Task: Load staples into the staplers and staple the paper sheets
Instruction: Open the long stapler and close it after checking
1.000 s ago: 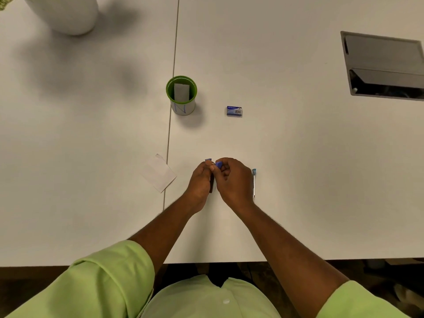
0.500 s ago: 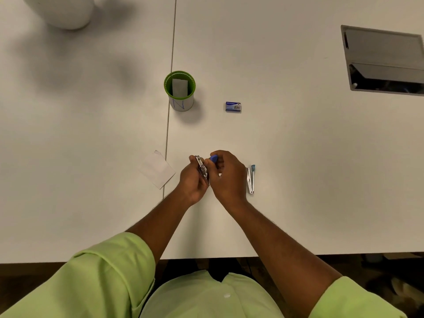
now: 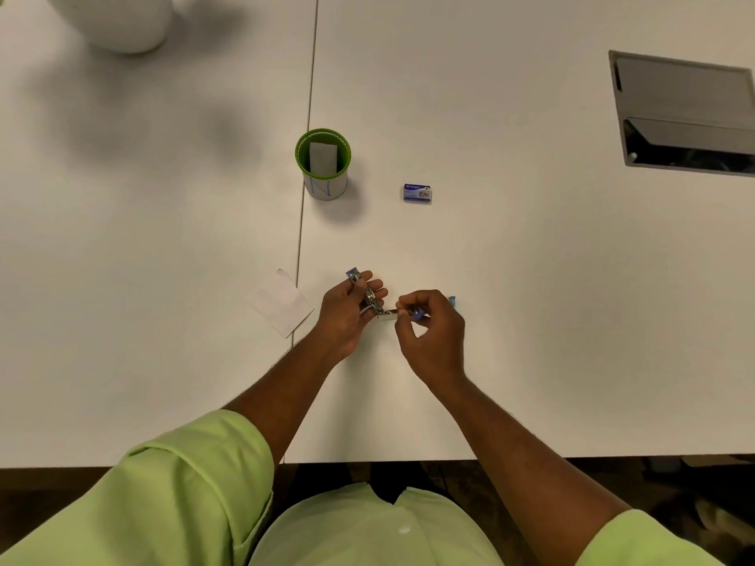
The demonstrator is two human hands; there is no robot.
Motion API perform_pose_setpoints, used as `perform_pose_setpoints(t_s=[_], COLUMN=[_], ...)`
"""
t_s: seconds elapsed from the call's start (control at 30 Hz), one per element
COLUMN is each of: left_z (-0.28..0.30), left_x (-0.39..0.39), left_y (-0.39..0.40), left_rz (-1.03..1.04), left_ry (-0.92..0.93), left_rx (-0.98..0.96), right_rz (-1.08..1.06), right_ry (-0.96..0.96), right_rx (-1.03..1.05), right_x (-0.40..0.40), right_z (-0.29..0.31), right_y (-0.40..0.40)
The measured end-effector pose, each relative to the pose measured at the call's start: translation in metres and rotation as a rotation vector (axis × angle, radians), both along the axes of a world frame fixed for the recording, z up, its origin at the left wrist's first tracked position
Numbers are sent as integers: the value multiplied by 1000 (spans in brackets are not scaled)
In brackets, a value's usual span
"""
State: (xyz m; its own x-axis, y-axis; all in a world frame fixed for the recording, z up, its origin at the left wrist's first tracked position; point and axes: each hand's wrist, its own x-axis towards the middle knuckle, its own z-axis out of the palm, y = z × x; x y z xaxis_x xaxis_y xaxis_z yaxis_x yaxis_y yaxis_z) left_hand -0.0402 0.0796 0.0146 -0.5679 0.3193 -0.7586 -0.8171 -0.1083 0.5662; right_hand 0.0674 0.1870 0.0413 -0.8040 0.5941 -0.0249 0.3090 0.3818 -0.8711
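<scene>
My left hand [image 3: 347,316] grips the opened stapler [image 3: 369,297], its long axis slanting from far-left down toward my right hand [image 3: 431,332], which pinches the near end just beside it, while the staple box [image 3: 417,193] lies well beyond both, nearer my right.

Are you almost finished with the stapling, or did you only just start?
Still early. Done: nothing looks stapled yet. In hand: the left hand holds a small stapler swung open, and the right hand pinches its other end, so it is open for loading. Left: the staple box sits shut-looking and untouched, a second stapler peeks out behind the right hand, and the paper sheet lies waiting.
</scene>
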Motion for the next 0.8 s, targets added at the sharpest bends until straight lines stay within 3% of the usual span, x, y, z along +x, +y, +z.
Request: perform_pose_setpoints(t_s=[0.3, 0.53, 0.8], left_z=[1, 4, 3], left_x=[-6, -3, 4], left_y=[-8, -7, -3], left_rz=[79, -16, -136], left_ry=[3, 14, 30], left_rx=[63, 78, 72], right_rz=[-23, -50, -157], right_ry=[-233, -216, -263], right_rx=[-137, -167, -380], right_x=[14, -11, -53], right_z=[-19, -8, 0], right_y=[6, 9, -4])
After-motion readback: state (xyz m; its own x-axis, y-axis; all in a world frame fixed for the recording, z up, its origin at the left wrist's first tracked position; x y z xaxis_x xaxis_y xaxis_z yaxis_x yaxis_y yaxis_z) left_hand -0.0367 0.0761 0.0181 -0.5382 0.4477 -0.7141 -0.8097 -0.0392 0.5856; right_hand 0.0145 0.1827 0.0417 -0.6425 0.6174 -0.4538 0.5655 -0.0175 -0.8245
